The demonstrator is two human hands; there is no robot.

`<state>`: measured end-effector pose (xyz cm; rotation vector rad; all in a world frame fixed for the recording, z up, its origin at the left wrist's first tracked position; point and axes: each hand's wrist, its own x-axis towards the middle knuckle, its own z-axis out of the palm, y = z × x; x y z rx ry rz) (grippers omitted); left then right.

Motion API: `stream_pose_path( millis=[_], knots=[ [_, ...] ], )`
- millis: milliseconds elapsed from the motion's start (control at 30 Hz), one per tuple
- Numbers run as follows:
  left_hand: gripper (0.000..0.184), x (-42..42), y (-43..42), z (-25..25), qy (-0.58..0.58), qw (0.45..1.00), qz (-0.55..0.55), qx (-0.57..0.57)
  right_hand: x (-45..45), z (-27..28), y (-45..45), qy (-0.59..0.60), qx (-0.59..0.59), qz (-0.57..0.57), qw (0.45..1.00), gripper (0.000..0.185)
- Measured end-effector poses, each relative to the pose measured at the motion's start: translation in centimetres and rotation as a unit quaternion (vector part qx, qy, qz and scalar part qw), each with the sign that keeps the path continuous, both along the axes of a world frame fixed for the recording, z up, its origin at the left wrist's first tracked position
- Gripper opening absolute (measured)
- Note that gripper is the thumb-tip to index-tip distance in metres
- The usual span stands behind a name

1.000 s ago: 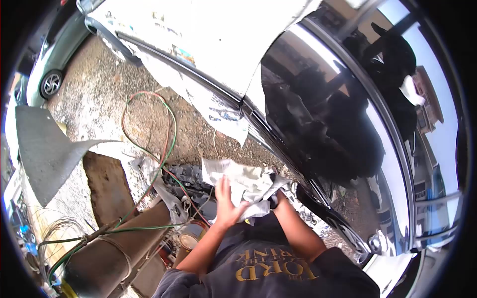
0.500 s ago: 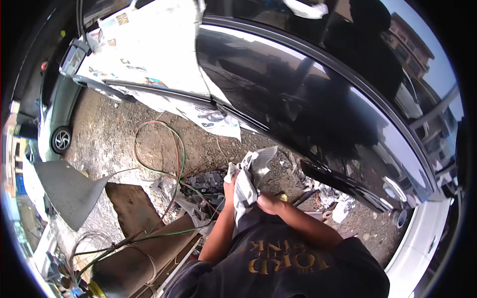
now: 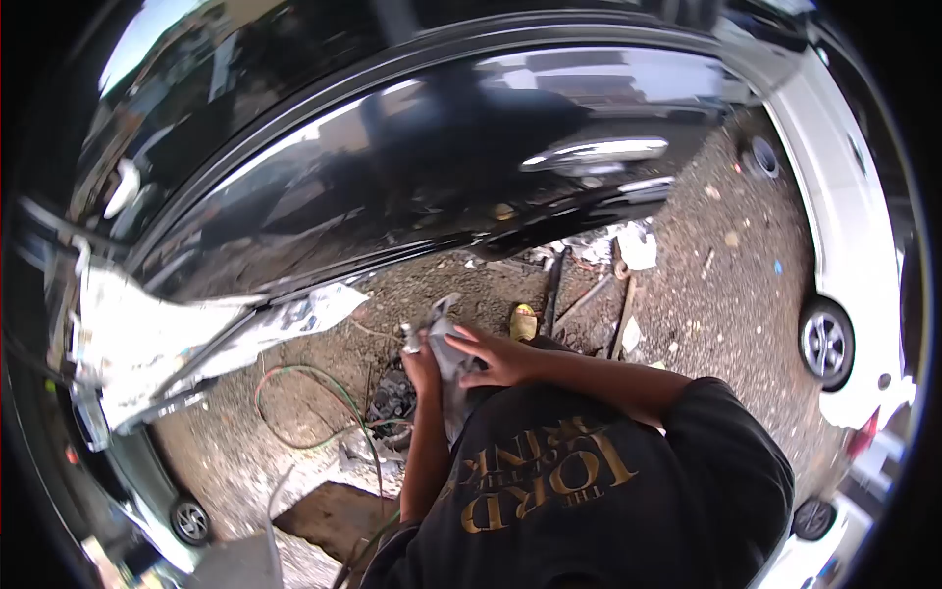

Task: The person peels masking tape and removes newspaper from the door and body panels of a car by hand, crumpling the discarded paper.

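My left hand (image 3: 422, 367) is closed around one side of a crumpled grey-white newspaper sheet (image 3: 450, 357), held in front of my body. At the sheet's other side is my right hand (image 3: 498, 360), its fingers stretched and spread against the paper, with a gap between thumb and forefinger. Motion blurs the top of the sheet, and its lower part hangs down by my dark shirt (image 3: 579, 442). Beyond both hands stands a glossy black car door panel (image 3: 412, 147) with a chrome handle (image 3: 599, 153).
Newspaper (image 3: 137, 334) covers part of the black car at left. A green and red hose (image 3: 294, 369) loops on the gravel (image 3: 726, 265). Dark scrap (image 3: 392, 401), a rusty sheet (image 3: 329, 515) and rods (image 3: 552, 293) lie around my yellow shoe (image 3: 524, 322). A white car (image 3: 834, 147) stands right.
My view has swung right along the car, bringing the door handle nearer the middle. My right hand has gone from closed at the paper to fingers spread against it.
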<state>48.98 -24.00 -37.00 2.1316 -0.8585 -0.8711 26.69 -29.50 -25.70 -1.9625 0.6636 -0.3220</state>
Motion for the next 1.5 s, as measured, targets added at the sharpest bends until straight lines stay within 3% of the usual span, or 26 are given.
stream_pose_path(
  millis=[33, 67, 100, 133, 167, 267, 333, 367, 400, 500, 533, 633, 700, 833, 933, 967, 1033, 1133, 1233, 1267, 1300, 1333, 1367, 1433, 1500],
  knots=[
    [0.062, -3.0, -0.9, -1.1, 0.132, 0.99, -0.042, -0.005, -0.9, -1.3, 0.0, 0.033, -0.1, -0.001, 0.994, 0.097],
    [0.073, -5.9, -1.8, -2.2, 0.261, 0.963, -0.073, 0.008, -1.8, -2.5, -0.1, 0.054, -0.089, -0.046, 0.993, 0.109],
    [0.079, -7.7, -2.3, -6.6, 0.379, 0.923, -0.037, 0.057, -3.2, -2.6, -0.5, 0.113, -0.035, -0.068, 0.991, 0.109],
    [0.078, -9.0, -3.3, -6.4, 0.461, 0.884, -0.058, 0.047, -4.7, -2.7, -1.2, 0.168, 0.021, -0.09, 0.982, 0.109],
    [0.078, -10.1, -3.9, -5.5, 0.511, 0.854, -0.082, 0.056, -6.0, -2.8, -1.6, 0.218, 0.081, -0.106, 0.967, 0.109],
    [0.077, -12.1, -5.1, -2.0, 0.585, 0.79, -0.148, 0.11, -9.6, -2.3, -1.6, 0.206, 0.14, -0.147, 0.957, 0.086],
    [0.077, -15.1, -5.3, 4.7, 0.3, 0.881, -0.348, 0.113, -11.0, -5.1, -1.3, 0.238, 0.125, -0.167, 0.949, 0.07],
    [0.078, -16.2, -5.5, 6.6, 0.142, 0.885, -0.429, 0.11, -11.9, -7.1, -1.5, 0.269, 0.095, -0.184, 0.941, 0.061],
    [0.075, -15.8, -5.2, 4.5, 0.108, 0.87, -0.475, 0.078, -13.2, -9.0, -1.9, 0.302, 0.079, -0.199, 0.929, 0.06],
    [0.065, -13.5, -6.2, 7.2, -0.004, 0.859, -0.508, 0.058, -18.8, -10.9, -3.5, 0.364, 0.064, -0.28, 0.886, 0.061],
    [0.055, -12.5, -5.6, 6.1, 0.084, 0.907, -0.413, 0.016, -20.8, -11.0, -4.1, 0.37, 0.073, -0.325, 0.867, 0.062],
    [0.046, -8.8, -5.1, 6.6, 0.13, 0.931, -0.34, -0.015, -26.8, -11.5, -5.2, 0.376, 0.105, -0.461, 0.797, 0.065],
    [0.042, -7.7, -4.0, 8.8, 0.096, 0.947, -0.306, -0.027, -30.8, -13.6, -6.4, 0.388, 0.111, -0.534, 0.743, 0.067],
    [0.042, -6.6, -2.1, 12.7, 0.011, 0.953, -0.3, -0.031, -36.0, -17.2, -7.8, 0.347, 0.041, -0.563, 0.749, 0.058],
    [0.041, -6.4, -0.9, 13.0, -0.024, 0.956, -0.291, 0.009, -34.1, -11.1, -10.1, 0.182, -0.079, -0.613, 0.765, 0.03],
    [0.041, -6.6, -0.5, 12.8, -0.024, 0.958, -0.284, 0.022, -31.2, -4.5, -10.3, 0.139, -0.094, -0.604, 0.779, 0.022],
    [0.041, -6.7, -0.2, 12.0, 0.01, 0.96, -0.279, -0.007, -23.9, 5.9, -9.6, -0.062, -0.168, -0.576, 0.798, 0.01],
    [0.04, -6.9, -0.1, 10.5, 0.037, 0.956, -0.289, -0.043, -16.2, 13.2, -11.0, -0.245, -0.187, -0.487, 0.817, 0.013],
    [0.041, -7.2, -1.6, 11.9, 0.057, 0.948, -0.309, -0.043, -11.7, 15.4, -14.2, -0.38, -0.008, -0.496, 0.781, 0.015],
    [0.04, -7.0, -1.6, 12.8, 0.039, 0.949, -0.308, -0.055, -10.9, 14.6, -15.6, -0.383, 0.002, -0.5, 0.776, 0.018],
    [0.04, -6.3, -1.6, 13.0, -0.035, 0.925, -0.363, -0.111, -10.2, 14.7, -16.0, -0.359, -0.01, -0.527, 0.771, 0.019],
    [0.039, -5.7, -1.5, 13.2, -0.107, 0.89, -0.411, -0.165, -9.7, 14.4, -16.3, -0.331, -0.107, -0.544, 0.763, 0.019],
    [0.038, -5.8, -1.3, 14.7, -0.061, 0.919, -0.37, -0.119, -9.3, 14.1, -16.7, -0.297, -0.201, -0.558, 0.748, 0.02],
    [0.036, -5.1, -0.5, 15.2, -0.023, 0.947, -0.316, -0.057, -8.5, 13.8, -17.8, -0.274, -0.248, -0.578, 0.727, 0.019],
    [0.035, -3.6, 0.9, 13.7, -0.041, 0.955, -0.294, -0.022, -7.7, 14.3, -19.6, -0.323, -0.214, -0.59, 0.708, 0.02]
  ],
)
